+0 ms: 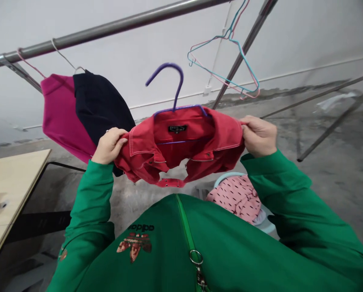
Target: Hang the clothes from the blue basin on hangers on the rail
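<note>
A red collared jacket (184, 125) with white stitching and a dark neck label hangs spread between my two hands. Inside its neck sits a purple hanger (179, 81), whose hook rises free below the rail. My left hand (110, 145) pinches the jacket's shoulder on the left, fingers closed on the cloth. At the opposite shoulder, my right hand (259, 136) grips the fabric, also closed. The jacket's front is open, and the hanger's arms are mostly hidden inside it.
A metal rail (114, 30) crosses above. On it hang a magenta garment (61, 117), a dark garment (101, 107) and blue and pink hangers (245, 61). A basin (227, 176) with pink patterned cloth (238, 196) stands below right; a wooden table (14, 174) is at left.
</note>
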`<state>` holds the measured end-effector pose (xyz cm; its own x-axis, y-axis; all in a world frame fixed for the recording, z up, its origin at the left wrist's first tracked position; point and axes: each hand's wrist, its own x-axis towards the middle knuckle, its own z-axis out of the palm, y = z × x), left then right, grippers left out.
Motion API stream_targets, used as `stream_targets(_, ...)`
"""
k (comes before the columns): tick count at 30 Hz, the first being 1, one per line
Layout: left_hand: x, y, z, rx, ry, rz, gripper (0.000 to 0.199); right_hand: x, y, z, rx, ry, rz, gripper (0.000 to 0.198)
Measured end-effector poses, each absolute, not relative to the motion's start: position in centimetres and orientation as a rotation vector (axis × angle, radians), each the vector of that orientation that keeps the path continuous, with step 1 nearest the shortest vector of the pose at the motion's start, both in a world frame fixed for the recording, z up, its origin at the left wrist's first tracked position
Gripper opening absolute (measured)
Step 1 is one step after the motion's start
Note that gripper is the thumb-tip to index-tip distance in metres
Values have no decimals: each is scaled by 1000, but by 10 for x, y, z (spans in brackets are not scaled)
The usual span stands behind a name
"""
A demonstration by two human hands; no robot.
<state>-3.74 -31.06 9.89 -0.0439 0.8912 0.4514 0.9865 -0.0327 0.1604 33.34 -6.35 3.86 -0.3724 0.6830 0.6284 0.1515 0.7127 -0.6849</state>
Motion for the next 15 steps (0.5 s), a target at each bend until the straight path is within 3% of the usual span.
stream_targets(5,-40,-314,75,-1839,-2018,-816,23,337,-64,48,-625,-1997,605,15)
stream_targets(11,-38,-322,85,-1752,-1819,-900,22,349,-78,87,-393,-2240,189,23)
stream_targets(13,-41,-320,86,-1739,-1814,-901,24,352,-80,95,-466,-2275,249,26)
stream_targets(15,-46,-313,83,-1742,-1837,-910,25,354,-81,98,-534,-2380,516,35)
